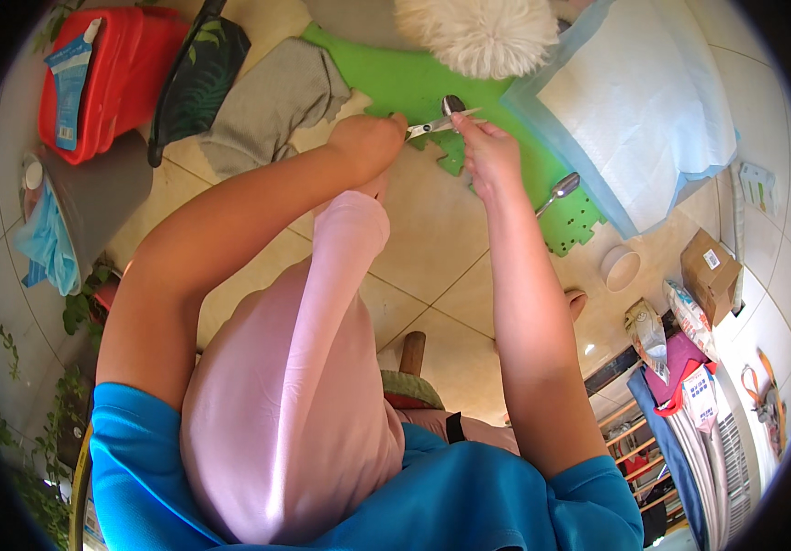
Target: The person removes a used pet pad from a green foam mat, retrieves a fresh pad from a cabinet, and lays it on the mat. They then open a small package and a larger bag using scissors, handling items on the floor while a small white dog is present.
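My left hand grips a small pair of metal scissors at the handle end, and its fingers hide the handles. The two blade tips point right and stand slightly apart. My right hand pinches near the blades with thumb and finger; whether something small is between them is too fine to tell. Just behind the blades shows the bowl of a metal spoon. Below both hands lies a green foam mat with jigsaw edges. A second metal spoon rests on the mat, right of my right wrist.
Cream animal fur is at the top, beside a white absorbent pad with blue edges. A grey towel, a red plastic container and a grey bin stand left. At right are a round bowl and cardboard box.
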`<state>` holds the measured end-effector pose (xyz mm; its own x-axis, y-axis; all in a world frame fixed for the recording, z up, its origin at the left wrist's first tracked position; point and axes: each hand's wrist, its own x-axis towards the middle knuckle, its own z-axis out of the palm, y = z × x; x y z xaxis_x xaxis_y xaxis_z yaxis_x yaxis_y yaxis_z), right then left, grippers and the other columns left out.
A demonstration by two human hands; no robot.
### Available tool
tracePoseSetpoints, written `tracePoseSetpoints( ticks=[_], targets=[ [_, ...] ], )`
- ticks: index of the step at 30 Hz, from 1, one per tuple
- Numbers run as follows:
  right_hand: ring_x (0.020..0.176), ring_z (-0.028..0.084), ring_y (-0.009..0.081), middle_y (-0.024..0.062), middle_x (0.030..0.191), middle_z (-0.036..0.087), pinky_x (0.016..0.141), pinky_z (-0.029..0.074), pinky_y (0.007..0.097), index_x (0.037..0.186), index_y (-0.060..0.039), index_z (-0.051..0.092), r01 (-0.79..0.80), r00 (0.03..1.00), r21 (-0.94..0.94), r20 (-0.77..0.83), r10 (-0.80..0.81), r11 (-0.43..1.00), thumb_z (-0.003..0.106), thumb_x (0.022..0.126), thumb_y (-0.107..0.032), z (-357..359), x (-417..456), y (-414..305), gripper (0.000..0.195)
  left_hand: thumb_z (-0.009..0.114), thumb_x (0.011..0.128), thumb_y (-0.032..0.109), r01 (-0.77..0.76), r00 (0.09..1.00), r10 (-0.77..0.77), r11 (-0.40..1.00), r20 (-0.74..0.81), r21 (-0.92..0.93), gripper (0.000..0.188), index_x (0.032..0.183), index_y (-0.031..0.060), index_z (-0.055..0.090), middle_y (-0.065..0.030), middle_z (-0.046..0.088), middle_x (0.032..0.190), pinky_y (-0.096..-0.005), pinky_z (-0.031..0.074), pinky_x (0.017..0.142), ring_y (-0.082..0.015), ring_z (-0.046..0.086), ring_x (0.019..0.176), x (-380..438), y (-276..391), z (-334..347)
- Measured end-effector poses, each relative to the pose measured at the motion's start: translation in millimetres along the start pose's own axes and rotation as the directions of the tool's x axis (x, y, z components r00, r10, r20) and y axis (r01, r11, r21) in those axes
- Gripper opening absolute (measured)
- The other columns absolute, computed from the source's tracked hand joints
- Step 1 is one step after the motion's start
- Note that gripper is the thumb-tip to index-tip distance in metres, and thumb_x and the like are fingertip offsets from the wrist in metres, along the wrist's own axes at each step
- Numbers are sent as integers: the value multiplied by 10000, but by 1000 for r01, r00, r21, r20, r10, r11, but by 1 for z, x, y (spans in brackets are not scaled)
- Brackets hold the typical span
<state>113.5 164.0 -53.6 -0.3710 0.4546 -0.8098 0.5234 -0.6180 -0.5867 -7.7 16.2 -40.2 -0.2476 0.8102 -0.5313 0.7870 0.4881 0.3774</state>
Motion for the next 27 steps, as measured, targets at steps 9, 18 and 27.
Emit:
tracePoseSetpoints(
  ticks=[9, 18, 27],
  targets=[
    [435, 293, 48, -69, 539, 403, 401, 212, 237, 770, -45, 668, 51, 998, -83, -40, -54, 995, 754, 775, -244, 0, 2, 6, 217, 474, 834, 95, 30, 998, -25, 996, 56, -88, 168, 917, -22, 562, -215, 660, 821, -430, 528, 646, -348, 664, 768, 1, 1, 4],
    [463, 314, 54, -64, 566, 426, 418, 224, 248, 765, -25, 666, 88, 995, -150, -34, -94, 985, 743, 785, -237, -1, 6, 5, 227, 456, 849, 99, 61, 987, -41, 990, 156, -125, 200, 971, -4, 577, -207, 652, 877, -447, 509, 688, -341, 651, 820, 5, 2, 1],
    [477, 306, 49, -67, 582, 439, 430, 219, 247, 760, -46, 668, 75, 997, -151, -7, -77, 986, 741, 791, -249, -3, 9, 5, 218, 481, 836, 105, 30, 992, -24, 999, 126, -42, 189, 966, 3, 573, -186, 660, 832, -436, 518, 659, -338, 658, 788, 6, 1, -2]
  ],
)
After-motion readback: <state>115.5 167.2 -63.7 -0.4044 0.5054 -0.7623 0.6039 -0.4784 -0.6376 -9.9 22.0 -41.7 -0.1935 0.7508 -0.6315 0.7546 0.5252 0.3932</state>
